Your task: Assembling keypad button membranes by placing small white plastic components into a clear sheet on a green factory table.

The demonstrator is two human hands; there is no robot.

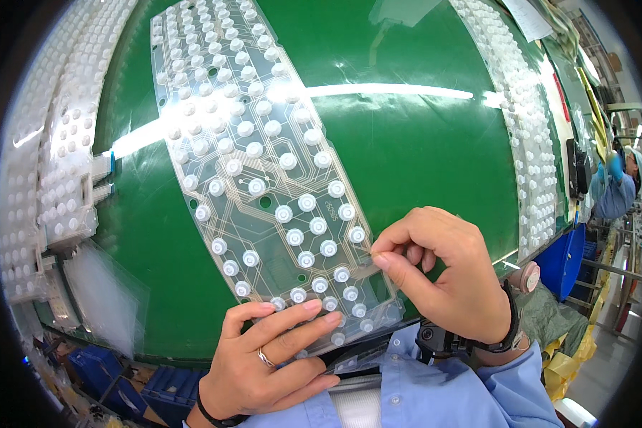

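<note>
A clear plastic sheet (264,178) with printed copper-coloured tracks lies flat along the green tabletop (421,164), its near end at the person's body, so that the whole grid of small white rubber domes (284,213) faces upward within reach; the left hand (264,364) rests with its fingers (303,314) spread flat on the near edge of the sheet, apparently to pin it against sliding, and grips nothing; the right hand (449,274) is closed to a narrow pinch, thumb and forefinger meeting at the sheet's right edge beside the lower domes; whether a dome sits between the fingertips cannot be told, as the spot is too small; the pinch suits handling so small a part; stacks of similar dome-covered sheets (57,164) lie at the left of the tabletop, and a further strip of white domes (528,143) runs along its right side, both near at hand; another person in blue (617,189) stands well apart at the far right.
</note>
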